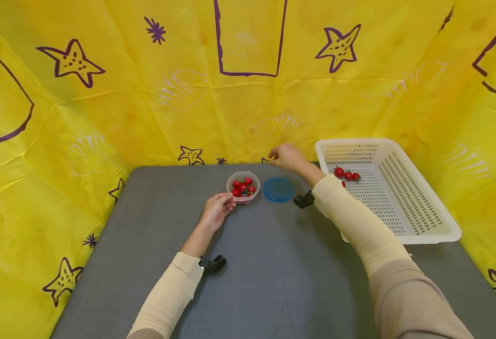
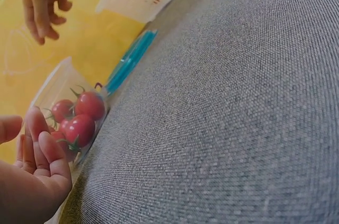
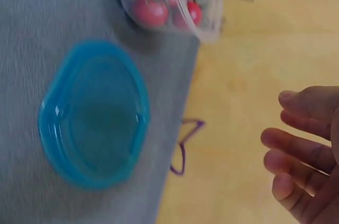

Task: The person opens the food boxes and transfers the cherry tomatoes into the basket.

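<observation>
A clear plastic container (image 1: pixel 256 189) with several cherry tomatoes (image 2: pixel 80 128) inside stands near the table's back edge. At its near-left rim is my left hand (image 1: pixel 217 210), holding it between thumb and fingers; the wrist view partly hides the contact. My right hand (image 1: pixel 289 157) hangs in the air behind a blue lid (image 1: pixel 278 189), fingers loosely bent and nothing between them in the right wrist view. The lid (image 3: pixel 100 113) lies flat on the table, just right of the container.
A white perforated basket (image 1: pixel 426 207) stands at the right, with several tomatoes (image 1: pixel 348 176) at its far-left part; my right forearm crosses its near-left side. Grey cloth covers the table (image 1: pixel 248 278). A yellow patterned curtain (image 1: pixel 248 113) rises behind and at both sides.
</observation>
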The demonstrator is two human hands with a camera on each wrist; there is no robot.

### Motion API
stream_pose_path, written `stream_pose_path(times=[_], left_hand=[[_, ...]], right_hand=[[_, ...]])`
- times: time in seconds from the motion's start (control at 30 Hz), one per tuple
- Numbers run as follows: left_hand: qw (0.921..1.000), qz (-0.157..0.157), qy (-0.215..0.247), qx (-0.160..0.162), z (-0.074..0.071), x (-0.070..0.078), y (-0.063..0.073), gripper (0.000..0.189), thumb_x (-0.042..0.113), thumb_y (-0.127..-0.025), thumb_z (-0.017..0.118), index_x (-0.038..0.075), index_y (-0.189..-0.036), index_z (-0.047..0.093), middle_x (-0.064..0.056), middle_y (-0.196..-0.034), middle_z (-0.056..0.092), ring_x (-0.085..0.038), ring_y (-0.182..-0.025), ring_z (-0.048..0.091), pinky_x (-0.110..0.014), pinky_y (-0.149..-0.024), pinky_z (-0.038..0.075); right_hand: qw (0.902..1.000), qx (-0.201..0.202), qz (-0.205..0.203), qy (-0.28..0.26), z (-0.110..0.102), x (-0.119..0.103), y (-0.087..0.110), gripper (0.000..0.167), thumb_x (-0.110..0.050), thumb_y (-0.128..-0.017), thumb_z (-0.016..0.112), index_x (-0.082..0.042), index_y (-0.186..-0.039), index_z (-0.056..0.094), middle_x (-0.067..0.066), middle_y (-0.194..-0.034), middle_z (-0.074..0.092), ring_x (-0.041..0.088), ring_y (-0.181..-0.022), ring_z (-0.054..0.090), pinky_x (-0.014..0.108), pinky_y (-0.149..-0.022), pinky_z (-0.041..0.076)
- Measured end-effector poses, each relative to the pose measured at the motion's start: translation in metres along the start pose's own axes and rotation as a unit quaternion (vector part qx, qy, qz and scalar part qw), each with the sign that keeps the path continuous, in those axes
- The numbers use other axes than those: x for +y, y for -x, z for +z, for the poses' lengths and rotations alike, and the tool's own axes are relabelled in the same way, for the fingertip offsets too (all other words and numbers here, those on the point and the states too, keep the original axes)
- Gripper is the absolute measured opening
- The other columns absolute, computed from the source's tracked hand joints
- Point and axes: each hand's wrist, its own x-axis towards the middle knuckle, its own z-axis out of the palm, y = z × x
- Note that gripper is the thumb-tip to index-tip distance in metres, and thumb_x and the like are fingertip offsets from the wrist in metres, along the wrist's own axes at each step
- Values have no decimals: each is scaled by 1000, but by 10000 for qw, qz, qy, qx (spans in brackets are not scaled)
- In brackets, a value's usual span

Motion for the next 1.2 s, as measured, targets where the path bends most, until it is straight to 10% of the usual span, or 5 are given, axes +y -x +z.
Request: stream_pose_path(times=[1.2], left_hand=[[9999,35,77,-85,-1,0,0,6,10,-99,54,9,-93,57,6,-69,67,-5,-61,59,-20,-65,48]], right_hand=[[9997,-254,-63,-6,104,-70,-23,33,-21,-93,65,-7,-123,64,12,-119,65,27,-101,62,41,-94,51]])
